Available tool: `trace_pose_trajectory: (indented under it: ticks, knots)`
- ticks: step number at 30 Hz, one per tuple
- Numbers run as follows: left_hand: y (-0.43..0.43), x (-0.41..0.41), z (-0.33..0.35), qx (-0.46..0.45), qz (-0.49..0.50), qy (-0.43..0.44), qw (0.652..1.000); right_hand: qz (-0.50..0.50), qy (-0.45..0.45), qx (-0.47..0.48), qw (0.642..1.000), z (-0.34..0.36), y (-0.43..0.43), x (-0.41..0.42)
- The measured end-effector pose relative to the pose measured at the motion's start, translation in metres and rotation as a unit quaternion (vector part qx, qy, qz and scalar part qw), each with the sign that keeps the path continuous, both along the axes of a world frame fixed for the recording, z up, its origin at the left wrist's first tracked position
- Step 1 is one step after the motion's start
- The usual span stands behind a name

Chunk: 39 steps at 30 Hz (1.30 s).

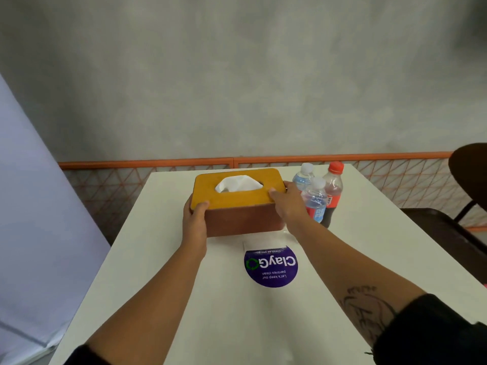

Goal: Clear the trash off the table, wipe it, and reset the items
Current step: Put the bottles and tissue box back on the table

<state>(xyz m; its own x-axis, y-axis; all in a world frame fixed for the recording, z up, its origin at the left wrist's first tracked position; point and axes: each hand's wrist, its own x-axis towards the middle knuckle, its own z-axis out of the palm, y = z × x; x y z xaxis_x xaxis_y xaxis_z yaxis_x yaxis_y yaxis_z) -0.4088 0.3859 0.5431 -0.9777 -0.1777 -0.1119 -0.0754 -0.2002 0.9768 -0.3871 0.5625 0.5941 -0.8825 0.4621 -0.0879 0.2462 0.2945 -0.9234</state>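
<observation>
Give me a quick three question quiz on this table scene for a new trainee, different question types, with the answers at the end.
1. True or false: the left hand and the right hand each hold one end of the tissue box.
2. How many bottles stand on the table to the right of the box? A) two B) three C) five
3. Fill in: the dark cola bottle has a ___ cap.
Key: 1 true; 2 B; 3 red.
</observation>
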Motion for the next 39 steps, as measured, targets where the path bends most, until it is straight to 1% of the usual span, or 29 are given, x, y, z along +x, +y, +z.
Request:
trace_pose_trajectory:
  ticks: [10,19,25,30,32,35,37,39]
  knots:
    - [0.006,-0.011,-0.016,-0.032,-0.02,0.011,0.999,0.001,-0.021,0.008,1.0,-0.027,0.004,-0.009]
    - [0.009,-0.015,-0.021,-0.06,-0.031,0.006,0.998,0.001,-0.016,-0.003,1.0,-0.037,0.01,-0.018]
    - [0.012,-0.013,-0.024,-0.077,-0.019,-0.013,0.997,-0.004,-0.024,0.056,0.998,-0.038,0.01,-0.02]
    - [0.012,-0.013,-0.02,-0.107,-0.008,-0.022,0.994,-0.011,-0.04,0.16,0.986,-0.039,0.004,-0.024]
    - [0.013,-0.013,-0.017,-0.129,0.008,-0.029,0.991,-0.005,-0.033,0.207,0.978,-0.037,0.002,-0.022]
    - [0.013,-0.013,-0.013,-0.194,0.046,-0.033,0.979,-0.004,0.0,0.26,0.966,-0.029,-0.001,-0.014]
    - [0.014,-0.011,-0.007,-0.255,0.095,-0.025,0.962,-0.002,0.032,0.281,0.959,-0.021,-0.001,-0.004]
    - [0.018,-0.005,-0.001,-0.33,0.141,0.004,0.933,-0.006,0.086,0.293,0.952,-0.016,0.001,0.007]
